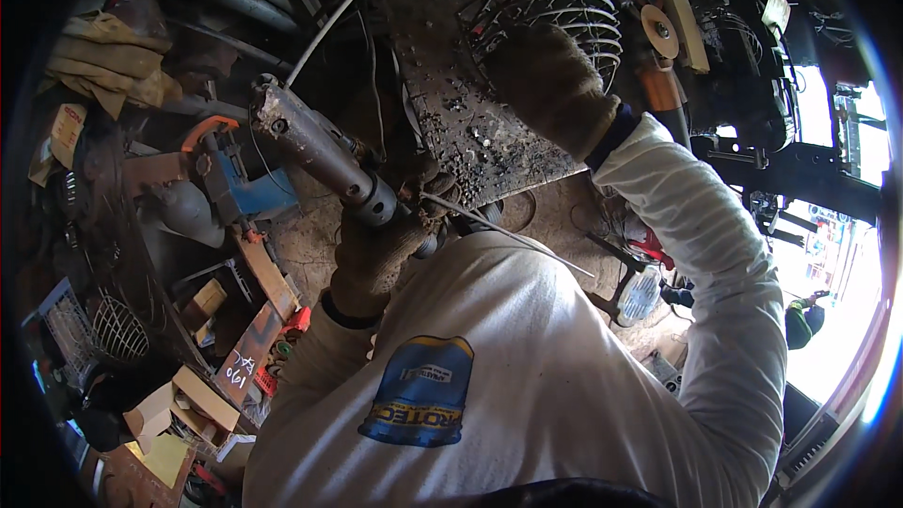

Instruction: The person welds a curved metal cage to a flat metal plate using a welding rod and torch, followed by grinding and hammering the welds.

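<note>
My left hand (372, 259), in a worn brown work glove, is at the lower end of a dark metal pipe (324, 158) with holes in its side. Its fingers, partly hidden by the pipe, look closed round a thin metal rod (513, 235) that slants down to the right in front of my shirt. Reaching forward, my right hand (550, 80), also gloved, lies against the near side of a cage of curved metal bars (574, 14). The back of this glove covers its fingers, so their grip does not show. Both stand over or beside a worktop (480, 146) strewn with small dark scraps.
An angle grinder (661, 85) with a round disc lies right of the cage, near a wooden strip (675, 9). At left are a blue vice (249, 183), a wire guard (120, 329) and a cardboard box (183, 404). Another person (802, 320) is far off at right.
</note>
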Available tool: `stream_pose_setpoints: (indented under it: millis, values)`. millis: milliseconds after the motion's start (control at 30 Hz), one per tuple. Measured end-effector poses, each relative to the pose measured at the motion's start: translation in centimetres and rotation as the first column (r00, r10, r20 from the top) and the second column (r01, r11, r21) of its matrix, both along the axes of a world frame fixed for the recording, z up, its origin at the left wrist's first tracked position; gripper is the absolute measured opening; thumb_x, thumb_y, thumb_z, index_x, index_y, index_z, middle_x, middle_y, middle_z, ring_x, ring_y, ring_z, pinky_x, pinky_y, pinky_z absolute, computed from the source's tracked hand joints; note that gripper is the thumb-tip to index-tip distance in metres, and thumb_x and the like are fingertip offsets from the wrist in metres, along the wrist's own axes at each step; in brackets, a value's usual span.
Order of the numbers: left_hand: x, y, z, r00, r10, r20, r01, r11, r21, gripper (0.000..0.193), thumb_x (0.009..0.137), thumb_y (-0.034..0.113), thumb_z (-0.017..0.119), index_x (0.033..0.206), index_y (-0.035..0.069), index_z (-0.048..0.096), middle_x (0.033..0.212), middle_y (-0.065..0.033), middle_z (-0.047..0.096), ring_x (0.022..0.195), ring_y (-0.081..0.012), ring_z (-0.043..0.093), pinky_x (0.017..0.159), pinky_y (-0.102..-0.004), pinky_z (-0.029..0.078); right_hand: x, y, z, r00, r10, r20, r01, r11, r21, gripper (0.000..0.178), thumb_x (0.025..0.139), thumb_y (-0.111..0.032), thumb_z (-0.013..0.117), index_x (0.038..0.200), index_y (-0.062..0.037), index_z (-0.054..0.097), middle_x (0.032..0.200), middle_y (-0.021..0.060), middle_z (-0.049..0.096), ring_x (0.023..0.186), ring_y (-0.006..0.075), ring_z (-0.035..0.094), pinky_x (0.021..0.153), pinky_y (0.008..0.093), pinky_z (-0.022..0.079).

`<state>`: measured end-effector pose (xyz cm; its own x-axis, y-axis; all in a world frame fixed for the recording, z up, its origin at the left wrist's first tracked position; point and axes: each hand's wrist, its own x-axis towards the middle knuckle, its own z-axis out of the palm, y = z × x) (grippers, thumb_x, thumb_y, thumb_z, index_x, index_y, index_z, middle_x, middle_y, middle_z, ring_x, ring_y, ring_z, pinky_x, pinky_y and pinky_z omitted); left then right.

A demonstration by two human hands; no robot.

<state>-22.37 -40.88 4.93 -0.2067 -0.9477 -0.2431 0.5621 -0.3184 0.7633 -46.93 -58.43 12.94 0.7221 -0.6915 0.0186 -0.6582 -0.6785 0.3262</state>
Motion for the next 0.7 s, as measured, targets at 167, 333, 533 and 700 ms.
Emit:
stream_pose_setpoints:
  millis: [167,333,533,700]
  values:
    - [-0.9,-1.4,2.3,0.985,0.041,-0.169,-0.043,0.999,-0.004,0.068,0.083,-0.008,0.071,0.143,0.003,0.039,0.130,-0.0128,0.060,0.120,-0.0229,0.062,0.097,-0.0364,0.055,0.2,-0.1,0.7,1.000,0.000,-0.031,0.000,1.000,0.002,0.012,0.078,-0.017,0.066,0.086,-0.0121,0.073,0.089,0.0059,0.070,0.092,0.0247,0.067,0.079,0.0392,0.054]
    - [-1.1,-2.4,3.8,0.984,0.036,-0.175,-0.017,0.994,0.110,0.065,0.082,-0.011,0.071,0.138,0.004,0.042,0.127,-0.0149,0.061,0.116,-0.0243,0.064,0.096,-0.0360,0.056,-0.6,-0.2,0.0,0.992,0.094,0.087,-0.090,0.995,-0.050,0.011,0.077,-0.017,0.067,0.085,-0.0119,0.072,0.087,0.0053,0.069,0.089,0.0249,0.068,0.078,0.0392,0.054]
    - [-1.1,-3.4,3.6,0.947,0.006,-0.320,-0.021,0.999,-0.044,0.057,0.082,-0.014,0.071,0.130,0.002,0.047,0.127,-0.0183,0.060,0.117,-0.0304,0.064,0.103,-0.0436,0.055,-0.8,-0.6,-0.4,0.992,0.098,0.078,-0.096,0.995,-0.031,0.011,0.074,-0.015,0.066,0.083,-0.0119,0.072,0.085,0.0050,0.068,0.086,0.0252,0.068,0.077,0.0393,0.055]
    - [-1.1,-3.7,3.2,0.945,-0.021,-0.325,0.012,0.999,-0.032,0.052,0.081,-0.018,0.069,0.126,0.002,0.050,0.130,-0.0191,0.058,0.124,-0.0344,0.060,0.108,-0.0503,0.052,-0.8,-0.4,-0.1,1.000,0.018,0.008,-0.018,1.000,-0.012,0.015,0.075,-0.016,0.067,0.088,-0.0125,0.073,0.089,0.0048,0.069,0.090,0.0243,0.068,0.079,0.0392,0.055]
